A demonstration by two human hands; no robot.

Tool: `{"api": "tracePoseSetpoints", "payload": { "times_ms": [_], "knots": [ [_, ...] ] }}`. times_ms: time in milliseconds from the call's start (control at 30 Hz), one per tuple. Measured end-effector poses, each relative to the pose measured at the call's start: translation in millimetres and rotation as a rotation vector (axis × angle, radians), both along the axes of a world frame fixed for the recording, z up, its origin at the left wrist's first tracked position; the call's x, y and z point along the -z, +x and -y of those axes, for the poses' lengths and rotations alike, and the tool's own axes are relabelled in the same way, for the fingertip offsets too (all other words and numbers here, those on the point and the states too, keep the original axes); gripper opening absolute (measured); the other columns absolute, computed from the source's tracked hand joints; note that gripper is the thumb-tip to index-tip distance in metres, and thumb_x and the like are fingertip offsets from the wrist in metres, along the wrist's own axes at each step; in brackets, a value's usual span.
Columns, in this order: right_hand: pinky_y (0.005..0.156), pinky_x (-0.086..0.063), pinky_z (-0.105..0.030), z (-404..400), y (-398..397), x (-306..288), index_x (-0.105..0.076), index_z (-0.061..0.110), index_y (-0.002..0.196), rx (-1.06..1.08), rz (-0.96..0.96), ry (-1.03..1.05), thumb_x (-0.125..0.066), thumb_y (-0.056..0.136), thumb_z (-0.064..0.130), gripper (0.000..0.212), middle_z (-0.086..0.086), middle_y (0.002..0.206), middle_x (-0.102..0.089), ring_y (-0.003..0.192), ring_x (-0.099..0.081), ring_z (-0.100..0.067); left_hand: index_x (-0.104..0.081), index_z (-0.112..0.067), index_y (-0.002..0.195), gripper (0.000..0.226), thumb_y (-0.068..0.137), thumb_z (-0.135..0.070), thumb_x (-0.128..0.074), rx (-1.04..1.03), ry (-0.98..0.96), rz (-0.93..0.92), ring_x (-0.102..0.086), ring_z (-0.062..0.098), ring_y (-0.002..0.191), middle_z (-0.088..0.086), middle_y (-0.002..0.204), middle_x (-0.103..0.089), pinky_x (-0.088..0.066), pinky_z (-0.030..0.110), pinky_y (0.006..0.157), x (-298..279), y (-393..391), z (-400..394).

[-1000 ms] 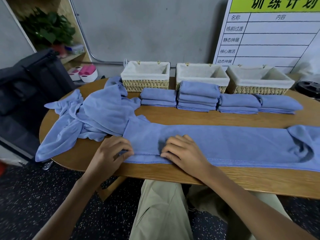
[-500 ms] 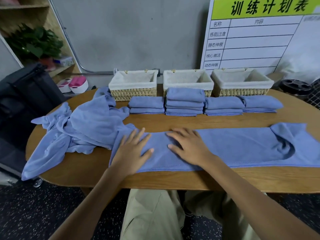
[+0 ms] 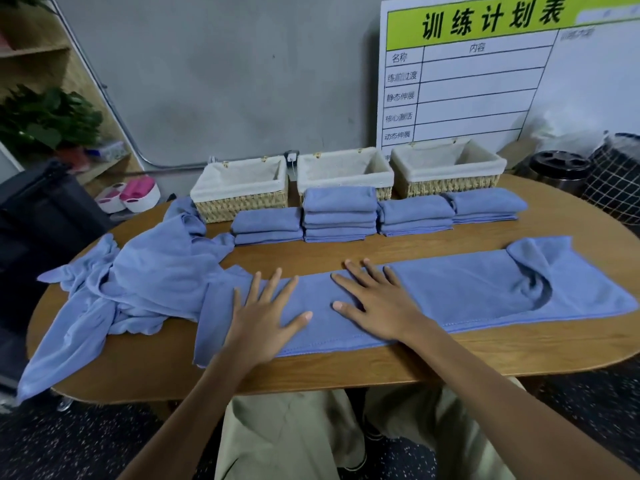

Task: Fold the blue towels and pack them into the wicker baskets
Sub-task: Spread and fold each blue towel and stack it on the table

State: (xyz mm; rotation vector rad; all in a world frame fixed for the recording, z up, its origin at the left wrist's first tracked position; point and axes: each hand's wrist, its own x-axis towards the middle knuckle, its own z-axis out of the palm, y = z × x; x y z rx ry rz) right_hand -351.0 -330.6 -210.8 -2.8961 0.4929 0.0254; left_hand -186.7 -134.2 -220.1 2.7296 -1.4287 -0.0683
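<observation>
The long towel (image 3: 450, 296) lies flat across the near part of the tabletop (image 3: 346, 372), already doubled lengthwise into a band. Its long axis runs left to right, roughly parallel to the near table edge, and its stitched hem faces the person. The right end is not tidy: a corner is turned over on itself there, leaving a curved pocket. The left end reaches up against the loose heap of unfolded towels (image 3: 145, 289); whether the two overlap is hard to tell.

The left hand (image 3: 266, 320) and the right hand (image 3: 377, 303) both rest flat on the band with fingers spread and straight, holding nothing, pressing the cloth down near its left half.

The step looks like smoothing before the next fold. To do it well, the palms should sweep outward along the long axis, the right one carrying on to flatten that turned corner so the edges line up. Then the ends can be brought together squarely.

Beyond the band, four stacks of folded towels (image 3: 339, 216) stand in a row. Behind them are three lined wicker baskets (image 3: 242, 199), with no towels visible inside.
</observation>
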Motion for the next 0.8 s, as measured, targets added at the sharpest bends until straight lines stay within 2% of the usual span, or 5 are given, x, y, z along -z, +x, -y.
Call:
{"api": "tracePoseSetpoints", "payload": {
  "times_ms": [200, 567, 667, 733, 800],
  "knots": [
    [0.123, 0.007, -0.048, 39.8, -67.7, -2.5, 0.000, 0.045, 0.156, 0.138, -0.008, 0.021, -0.005, 0.083, 0.081, 0.082, 0.014, 0.165, 0.014, 0.152, 0.018, -0.016, 0.002, -0.047, 0.157, 0.117, 0.054, -0.101, 0.016, -0.022, 0.069, -0.013, 0.017, 0.027, 0.153, -0.011, 0.166, 0.015, 0.000, 0.066, 0.117, -4.4, 0.7, 1.6],
    [0.122, 0.001, -0.044, 76.7, -118.6, -4.3, -0.016, 0.039, 0.157, 0.210, 0.048, 0.040, -0.009, 0.086, 0.075, 0.080, 0.010, 0.167, -0.001, 0.153, 0.005, -0.021, -0.010, -0.049, 0.155, 0.100, 0.069, -0.096, 0.006, 0.201, 0.030, -0.093, 0.017, 0.017, 0.153, -0.025, 0.162, 0.015, -0.001, 0.065, 0.119, -5.0, -42.5, 36.8],
    [0.122, -0.004, -0.043, 103.9, -154.0, -2.5, -0.023, 0.040, 0.155, 0.277, 0.082, 0.000, -0.012, 0.088, 0.076, 0.077, 0.010, 0.165, -0.011, 0.153, -0.003, -0.021, -0.036, -0.042, 0.149, 0.104, 0.069, -0.096, 0.004, 0.233, 0.045, -0.011, -0.013, 0.018, 0.153, -0.016, 0.163, -0.018, -0.018, 0.055, 0.117, -28.8, -49.0, 49.0],
    [0.121, -0.012, -0.043, 116.1, -169.3, -4.1, -0.032, 0.038, 0.152, 0.315, 0.131, 0.008, -0.007, 0.084, 0.082, 0.085, 0.009, 0.163, -0.021, 0.151, -0.012, -0.021, -0.059, -0.033, 0.130, 0.096, 0.077, -0.090, -0.002, 0.285, -0.044, 0.105, -0.045, 0.017, 0.133, -0.012, 0.140, -0.050, -0.033, 0.044, 0.106, -40.6, -65.2, 77.5],
    [0.117, -0.026, -0.043, 123.7, -178.9, -6.7, -0.044, 0.032, 0.146, 0.326, 0.227, 0.018, -0.005, 0.086, 0.082, 0.087, 0.003, 0.156, -0.035, 0.146, -0.026, -0.023, -0.066, -0.029, 0.116, 0.068, 0.090, -0.071, -0.019, 0.346, -0.136, 0.132, -0.056, 0.017, 0.112, -0.011, 0.116, -0.059, -0.039, 0.038, 0.091, -44.5, -83.0, 115.2]
  ]
}}
